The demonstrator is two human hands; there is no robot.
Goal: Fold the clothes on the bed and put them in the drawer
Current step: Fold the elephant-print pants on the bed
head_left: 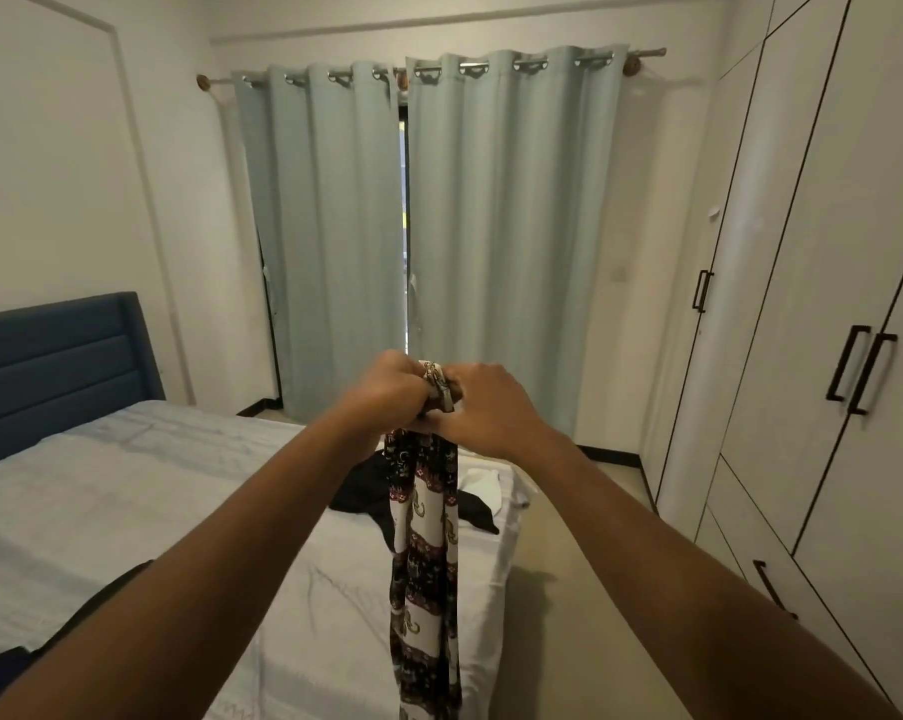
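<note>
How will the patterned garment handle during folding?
Likely floppy: the patterned garment hangs limp in a narrow strip from the left hand and right hand. Probably light and thin, since it bunches small inside their grip.

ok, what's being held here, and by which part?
A patterned garment, held by its top edge: left grip and right grip both pinch it there; the rest hangs free.

Bed (127, 491) left, wardrobe (813, 283) right.

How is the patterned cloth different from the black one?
The patterned cloth hangs from the left hand and right hand; the black cloth lies crumpled on the bed. The patterned cloth has dark and white bands; the black cloth is plain. Both are clothes.
</note>
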